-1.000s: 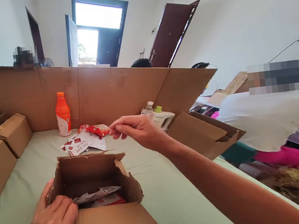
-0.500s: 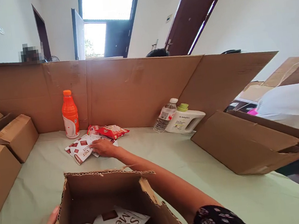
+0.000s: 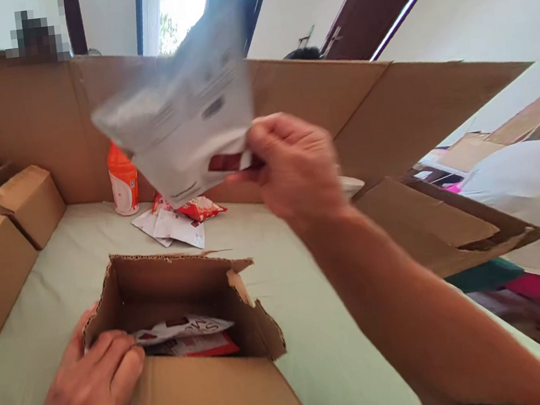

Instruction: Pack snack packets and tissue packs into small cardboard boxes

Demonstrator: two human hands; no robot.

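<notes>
My left hand grips the left wall of an open cardboard box, thumb outside and fingers over the edge. Inside the box lie a white printed packet and a red-and-white packet below it. Raised above the far side of the box, my right hand pinches a white food packet by its lower right corner; the packet is blurred by motion. Beyond the box, more white packets and red snack packets lie on the cloth. An orange drink bottle stands behind them, its top hidden by the raised packet.
Closed cardboard boxes stand at the left. A tall cardboard panel runs along the back of the green cloth. At the right leans another open box; my right hand mostly hides a white jug near it.
My right hand has lifted a white packet off the pile, up and to the right. My left hand stays on the box, and the view has tilted downward.
</notes>
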